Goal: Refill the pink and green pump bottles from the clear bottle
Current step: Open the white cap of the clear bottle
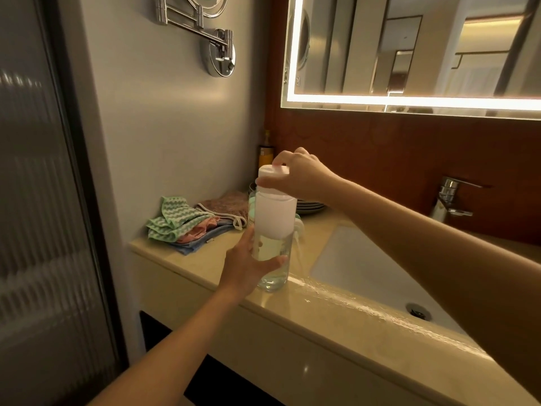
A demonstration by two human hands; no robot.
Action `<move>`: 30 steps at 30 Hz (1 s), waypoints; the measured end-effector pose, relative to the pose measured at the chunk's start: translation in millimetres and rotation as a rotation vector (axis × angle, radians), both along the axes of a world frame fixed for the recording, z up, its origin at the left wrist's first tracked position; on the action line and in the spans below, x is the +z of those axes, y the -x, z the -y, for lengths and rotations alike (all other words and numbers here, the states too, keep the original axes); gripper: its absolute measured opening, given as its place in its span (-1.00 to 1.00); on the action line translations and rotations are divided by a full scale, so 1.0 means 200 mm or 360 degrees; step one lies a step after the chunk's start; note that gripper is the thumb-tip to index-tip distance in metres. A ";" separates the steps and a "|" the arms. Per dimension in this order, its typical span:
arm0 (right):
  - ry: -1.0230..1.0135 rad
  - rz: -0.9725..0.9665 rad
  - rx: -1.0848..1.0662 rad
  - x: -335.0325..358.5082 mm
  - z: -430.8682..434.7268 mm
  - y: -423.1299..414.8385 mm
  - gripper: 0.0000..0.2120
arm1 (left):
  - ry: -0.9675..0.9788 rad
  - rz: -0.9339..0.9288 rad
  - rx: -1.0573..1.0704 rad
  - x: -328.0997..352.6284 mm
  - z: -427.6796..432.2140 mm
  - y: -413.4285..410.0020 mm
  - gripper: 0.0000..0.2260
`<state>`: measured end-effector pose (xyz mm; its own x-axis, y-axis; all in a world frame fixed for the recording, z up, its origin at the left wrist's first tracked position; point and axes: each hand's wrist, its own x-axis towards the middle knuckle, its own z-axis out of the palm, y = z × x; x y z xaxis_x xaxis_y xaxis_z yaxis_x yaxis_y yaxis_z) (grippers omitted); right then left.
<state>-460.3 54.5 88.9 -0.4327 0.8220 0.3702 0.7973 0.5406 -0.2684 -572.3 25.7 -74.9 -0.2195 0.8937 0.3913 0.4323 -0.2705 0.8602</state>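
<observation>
Several folded cloths (181,224) lie heaped at the left end of the beige counter (205,265), against the wall. Just right of them, the left hand (248,268) wraps its fingers and thumb round the lower half of the clear bottle (273,218). The bottle stands upright with its base at the counter's front edge, and a little clear liquid shows at the bottom. The right hand (304,177) comes from above, its fingertips pinching the bottle's white cap (273,171). Stacked plates (310,206) sit behind. Further right is the white sink (366,268), then a chrome faucet (448,197).
</observation>
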 end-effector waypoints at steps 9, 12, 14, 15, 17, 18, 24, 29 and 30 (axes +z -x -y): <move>0.0024 0.0150 -0.0082 0.07 0.06 0.04 -0.23 | 0.0014 0.0053 -0.0020 -0.01 0.00 0.00 -0.35; -0.0073 0.0295 -0.0094 0.07 0.05 0.04 -0.30 | 0.0011 0.0064 -0.0029 -0.01 0.00 0.00 -0.34; 0.0115 0.0149 0.0081 0.08 0.05 0.03 -0.42 | 0.0004 0.0060 -0.0033 -0.01 0.00 0.00 -0.35; 0.0262 0.0024 0.0162 0.09 0.05 0.02 -0.45 | 0.0004 0.0057 -0.0036 -0.01 0.00 0.00 -0.35; 0.0500 -0.0195 0.0265 0.10 0.05 0.00 -0.41 | 0.0006 0.0056 -0.0041 -0.02 0.00 0.00 -0.35; 0.0549 -0.0257 0.0281 0.10 0.05 -0.01 -0.39 | 0.0005 0.0056 -0.0040 -0.01 0.00 -0.01 -0.35; 0.0115 0.0141 -0.0025 0.07 0.04 0.04 -0.28 | 0.0001 0.0076 -0.0035 -0.01 0.01 -0.01 -0.37; 0.0292 -0.0060 0.0094 0.06 0.04 0.01 -0.45 | -0.0041 0.0097 -0.0044 -0.01 0.01 -0.01 -0.46; 0.0488 -0.0192 0.0194 0.06 0.04 0.00 -0.47 | -0.0044 0.0098 -0.0047 -0.02 0.01 0.00 -0.48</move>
